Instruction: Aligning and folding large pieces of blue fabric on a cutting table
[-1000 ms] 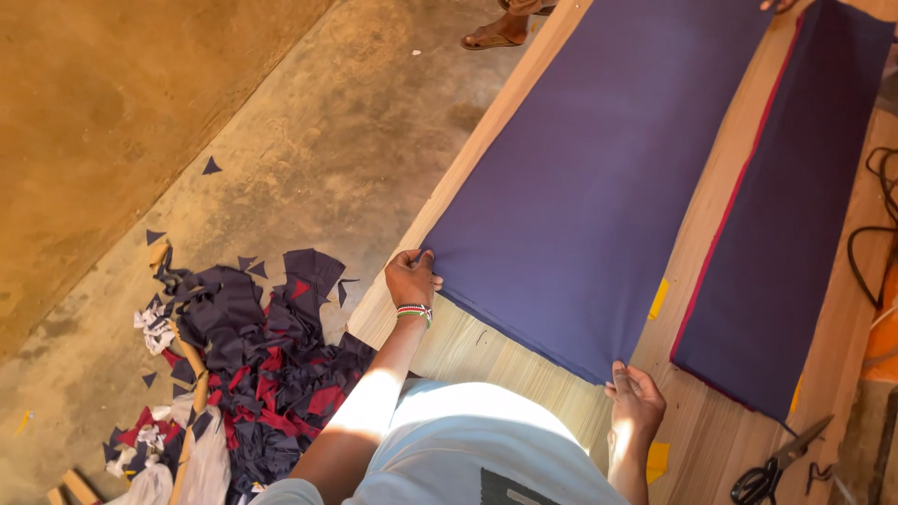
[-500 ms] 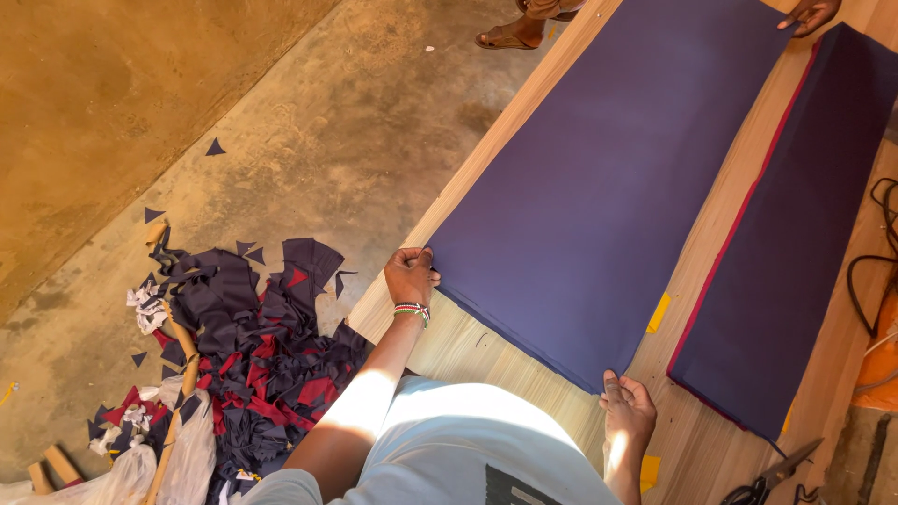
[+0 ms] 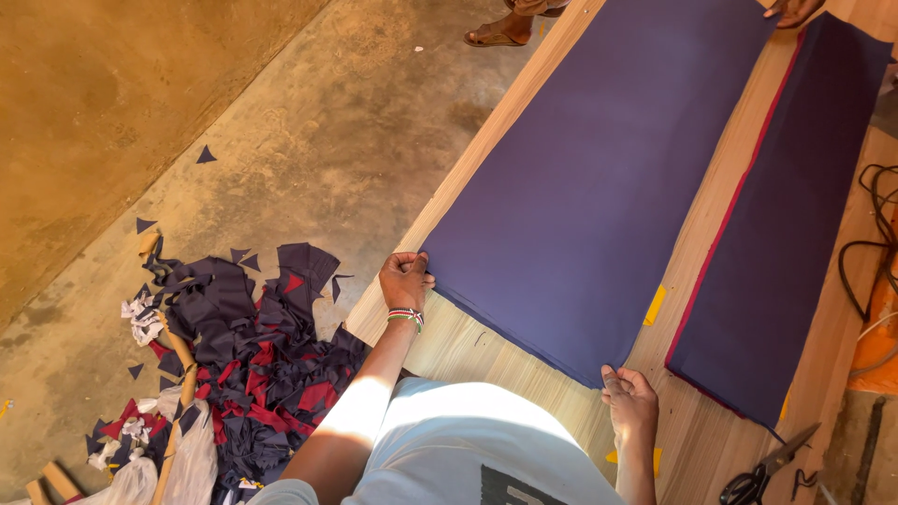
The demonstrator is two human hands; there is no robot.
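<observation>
Surface: a long wooden table [image 3: 486, 351] is being used beside a bare concrete floor [image 3: 309, 140]; a purple fabric stack [image 3: 608, 178] is lying lengthwise on it.
Left hand: the left hand [image 3: 406, 280] is being closed in a pinch on the stack's near left corner, right at the table's edge.
Right hand: the right hand [image 3: 629, 400] is being pressed on the near right corner, fingers half curled; whether cloth is being gripped cannot be told.
Far end: another person's hand [image 3: 793, 10] is being rested on the far corner.
Risk: if the ends are being pulled unevenly, the layers may be skewed, or the left side dragged over the edge onto the scrap pile [image 3: 234, 365].
Room: a darker fabric strip [image 3: 786, 234] is lying just beside the stack, so little sideways room is being left; bare wood is being left near the body.
Hazard: scissors [image 3: 769, 466] are lying close to the right wrist.
</observation>
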